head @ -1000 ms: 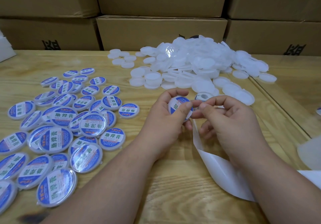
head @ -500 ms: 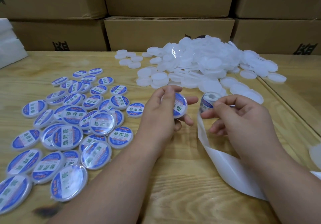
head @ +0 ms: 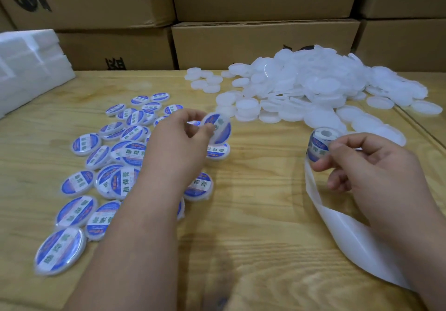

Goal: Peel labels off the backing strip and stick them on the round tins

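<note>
Nearest me, the empty white backing strip (head: 337,233) trails away under my right hand (head: 371,168), whose fingers curl around the small roll of blue-and-white labels (head: 318,145), keeping the next label ready to peel. My left hand (head: 178,141) pinches a freshly labelled round clear plastic tin (head: 218,127) at its rim, above the spread of finished labelled tins (head: 106,165) beneath and left of it, probably to drop it there. Beyond my right fingers, further up the wooden table (head: 253,214), lies the heap of unlabelled white tins (head: 313,93).
</note>
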A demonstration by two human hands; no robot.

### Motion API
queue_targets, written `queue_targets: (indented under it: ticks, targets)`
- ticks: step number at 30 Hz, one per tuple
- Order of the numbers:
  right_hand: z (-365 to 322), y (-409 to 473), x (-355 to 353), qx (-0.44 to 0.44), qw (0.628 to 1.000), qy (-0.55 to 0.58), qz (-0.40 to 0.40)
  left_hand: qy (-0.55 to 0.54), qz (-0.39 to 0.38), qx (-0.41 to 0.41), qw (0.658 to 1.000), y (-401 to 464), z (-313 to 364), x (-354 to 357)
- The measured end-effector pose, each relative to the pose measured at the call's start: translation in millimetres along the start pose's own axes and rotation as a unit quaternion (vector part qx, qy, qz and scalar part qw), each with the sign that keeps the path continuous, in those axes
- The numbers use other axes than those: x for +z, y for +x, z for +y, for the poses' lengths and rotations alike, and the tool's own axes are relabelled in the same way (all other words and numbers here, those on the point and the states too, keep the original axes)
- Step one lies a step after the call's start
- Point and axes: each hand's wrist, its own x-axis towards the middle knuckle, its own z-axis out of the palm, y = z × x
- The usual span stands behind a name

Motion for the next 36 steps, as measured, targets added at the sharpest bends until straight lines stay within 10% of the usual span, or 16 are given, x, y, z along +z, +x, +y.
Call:
queue_targets:
  ticks: [15, 23, 36]
  targets:
    - [-3, -4, 1, -0.016, 1.000, 0.009, -0.014, 0.266, 0.093, 0.051, 0.958, 2, -1, 23]
    - [0, -1, -1, -0.027, 1.000, 0.001, 0.004, 0.165, -0.144, 0.162, 0.962, -16, -2, 106]
    - [3, -1, -5, -0.028, 0.999, -0.014, 0.018, 0.235, 0.019, 0.177, 0.956, 49, 0, 142]
